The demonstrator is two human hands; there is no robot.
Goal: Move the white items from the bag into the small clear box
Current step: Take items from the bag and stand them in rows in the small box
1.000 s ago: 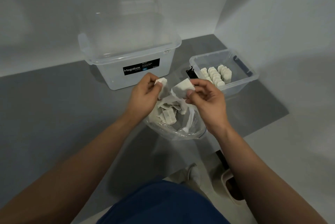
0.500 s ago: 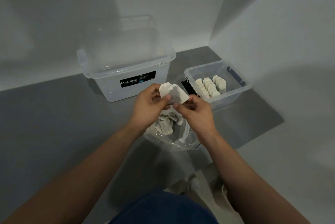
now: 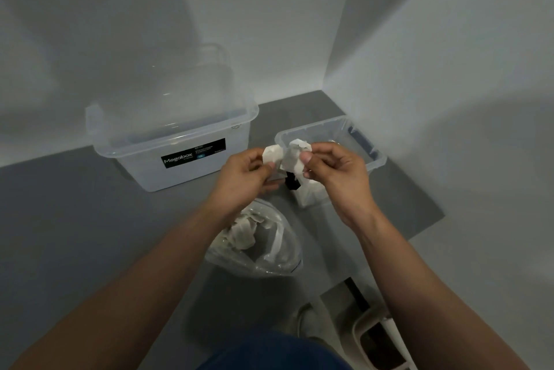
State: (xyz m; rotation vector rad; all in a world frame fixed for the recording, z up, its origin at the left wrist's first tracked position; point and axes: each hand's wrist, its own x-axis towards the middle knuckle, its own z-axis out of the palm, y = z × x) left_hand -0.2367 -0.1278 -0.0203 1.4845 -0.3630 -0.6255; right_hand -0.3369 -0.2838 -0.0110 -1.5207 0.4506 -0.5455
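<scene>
My left hand (image 3: 244,179) pinches one white sachet (image 3: 272,154) and my right hand (image 3: 338,174) pinches another white sachet (image 3: 295,158). Both are held side by side in the air in front of the small clear box (image 3: 376,159). My hands hide most of what is inside that box. Below my left wrist the open clear plastic bag (image 3: 278,252) lies on the grey surface with several white sachets (image 3: 242,234) inside it.
A large clear Megabox tub (image 3: 168,141) stands at the back left against the white wall. Another white wall closes off the right side. A black clip (image 3: 292,183) is by the small box's near corner. At the bottom right is a beige stool (image 3: 377,336).
Both hands have risen from above the bag to the front of the small box with the sachets still pinched. The camera has tilted, so the bag now sits lower in view.
</scene>
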